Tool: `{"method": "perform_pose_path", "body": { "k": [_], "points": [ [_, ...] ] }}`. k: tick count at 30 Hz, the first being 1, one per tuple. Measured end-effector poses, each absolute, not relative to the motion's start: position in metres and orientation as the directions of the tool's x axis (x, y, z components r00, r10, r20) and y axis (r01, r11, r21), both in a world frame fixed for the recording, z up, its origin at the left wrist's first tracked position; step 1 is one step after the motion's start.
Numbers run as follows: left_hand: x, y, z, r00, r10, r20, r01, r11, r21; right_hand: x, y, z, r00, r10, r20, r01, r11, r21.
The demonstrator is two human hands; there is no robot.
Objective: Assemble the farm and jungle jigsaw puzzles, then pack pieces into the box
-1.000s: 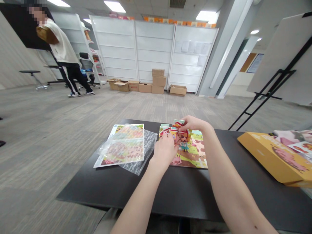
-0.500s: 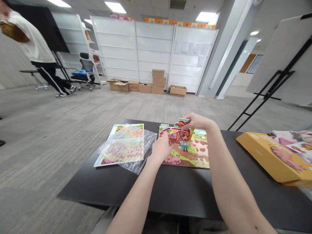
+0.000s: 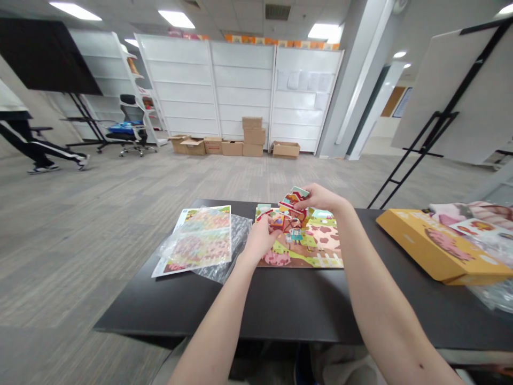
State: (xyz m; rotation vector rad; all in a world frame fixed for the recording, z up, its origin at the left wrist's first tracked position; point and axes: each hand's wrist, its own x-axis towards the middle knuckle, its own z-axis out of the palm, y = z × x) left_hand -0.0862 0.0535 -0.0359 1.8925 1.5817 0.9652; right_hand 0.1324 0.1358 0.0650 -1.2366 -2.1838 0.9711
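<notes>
Left hand (image 3: 258,241) and right hand (image 3: 321,199) close together but not touching, a cardboard barn piece (image 3: 289,213) pinched between them. Right fingertips (image 3: 300,195) on its upper edge; left fingers (image 3: 273,226) at its lower left side, the exact grip there partly hidden. Piece tilted and held just above a farm picture board (image 3: 320,247), which lies flat near the middle of the far edge of the black table (image 3: 280,307).

Probably light, stiff printed card, smooth on the face and so likely slippery under a flat touch. Best taken by the outer edges in a gentle pinch, since thin cut corners would likely bend under a hard squeeze.

Just left of the board, a printed sheet (image 3: 192,240) under a crinkled clear plastic bag (image 3: 236,240). Toward the right edge of the table, a yellow box (image 3: 425,248) lying at an angle, with printed sheets (image 3: 473,227) beyond it near the far right corner.

Past the table, grey carpet (image 3: 120,182), a row of cardboard boxes (image 3: 252,140) against white shelves (image 3: 240,80), and a black easel (image 3: 420,144) at the right. Far off at the left, a passing person (image 3: 36,149), mostly cut off by the frame.
</notes>
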Motion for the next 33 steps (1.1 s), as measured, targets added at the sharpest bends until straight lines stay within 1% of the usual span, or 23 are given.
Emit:
{"method": "perform_pose_path", "body": {
  "k": [2,5,8,10,13,16,18,19,20,22,24,25,27,30,33],
  "points": [
    [-0.087,0.054,-0.036,0.095,0.977,0.193,0.631,-0.209,0.747,0.137,0.135,0.060,-0.454,0.888,0.070,0.491,0.314,-0.813],
    [-0.088,0.052,-0.033,0.106,0.978,0.182,0.667,-0.206,0.716,0.145,0.133,0.055,-0.393,0.910,0.131,0.338,0.275,-0.900],
    [-0.087,0.047,-0.028,0.105,0.979,0.178,0.698,-0.199,0.688,0.149,0.124,0.051,-0.338,0.922,0.187,0.239,0.276,-0.931],
    [-0.087,0.045,-0.025,0.093,0.981,0.169,0.722,-0.184,0.667,0.149,0.114,0.044,-0.331,0.926,0.182,0.214,0.261,-0.941],
    [-0.086,0.043,-0.023,0.067,0.986,0.152,0.762,-0.149,0.630,0.143,0.096,0.024,-0.324,0.937,0.127,0.157,0.186,-0.970],
    [-0.086,0.043,-0.020,0.046,0.977,0.207,0.769,-0.167,0.617,0.133,0.082,0.001,-0.237,0.968,0.087,0.071,0.107,-0.992],
    [-0.086,0.042,-0.018,0.049,0.962,0.270,0.704,-0.225,0.674,0.125,0.077,-0.009,-0.169,0.983,0.076,0.038,0.084,-0.996],
    [-0.085,0.041,-0.017,0.055,0.958,0.282,0.633,-0.252,0.732,0.121,0.075,-0.012,-0.146,0.986,0.078,0.015,0.081,-0.997],
    [-0.083,0.040,-0.015,0.068,0.960,0.273,0.529,-0.267,0.805,0.116,0.073,-0.013,-0.138,0.987,0.081,-0.015,0.080,-0.997],
    [-0.081,0.035,-0.013,0.126,0.969,0.211,0.258,-0.237,0.937,0.107,0.068,-0.014,-0.144,0.985,0.093,-0.089,0.080,-0.993],
    [-0.079,0.030,-0.012,0.205,0.968,0.147,0.031,-0.157,0.987,0.098,0.064,-0.014,-0.163,0.981,0.106,-0.140,0.083,-0.987],
    [-0.079,0.028,-0.012,0.233,0.964,0.128,-0.033,-0.123,0.992,0.094,0.062,-0.014,-0.175,0.979,0.108,-0.150,0.082,-0.985],
    [-0.083,0.024,-0.013,0.245,0.965,0.090,-0.052,-0.080,0.995,0.086,0.059,-0.016,-0.195,0.976,0.095,-0.164,0.063,-0.984],
    [-0.093,0.023,-0.016,0.205,0.978,0.048,0.035,-0.056,0.998,0.078,0.057,-0.022,-0.198,0.980,0.038,-0.205,-0.003,-0.979],
    [-0.102,0.026,-0.019,0.198,0.978,0.059,0.115,-0.083,0.990,0.073,0.055,-0.024,-0.168,0.986,-0.007,-0.227,-0.045,-0.973]
  ]
}}
